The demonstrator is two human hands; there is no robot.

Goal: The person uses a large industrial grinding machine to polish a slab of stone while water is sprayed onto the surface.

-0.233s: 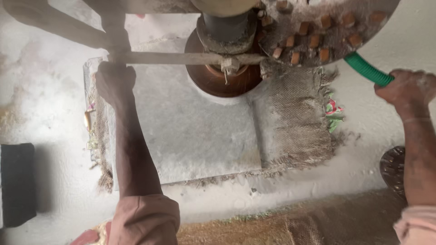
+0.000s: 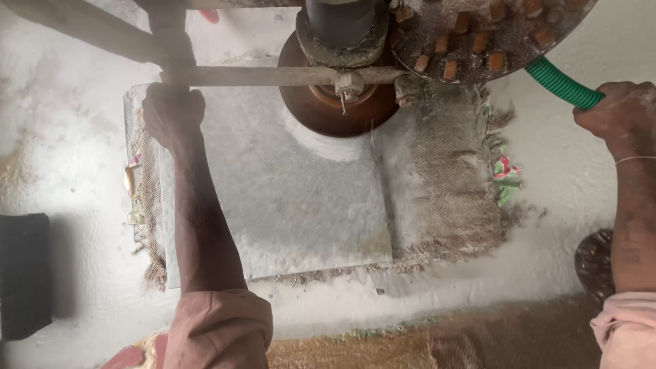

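My left hand (image 2: 172, 113) grips a rusty metal handle bar (image 2: 273, 75) that runs across to a brown grinding disc (image 2: 338, 113) under a dark vertical shaft (image 2: 340, 20). The disc rests on a grey stone slab (image 2: 287, 198) covered in pale wet slurry. My right hand (image 2: 615, 113) holds a green ribbed hose (image 2: 560, 82) at the right, its end leading under a round plate studded with reddish blocks (image 2: 478, 31).
A worn sackcloth (image 2: 444, 184) lies under the slab's right side, with a frayed strip on the left. A black block (image 2: 24, 273) sits at the left edge. A dark round object (image 2: 593, 263) lies at the right. White slurry coats the floor.
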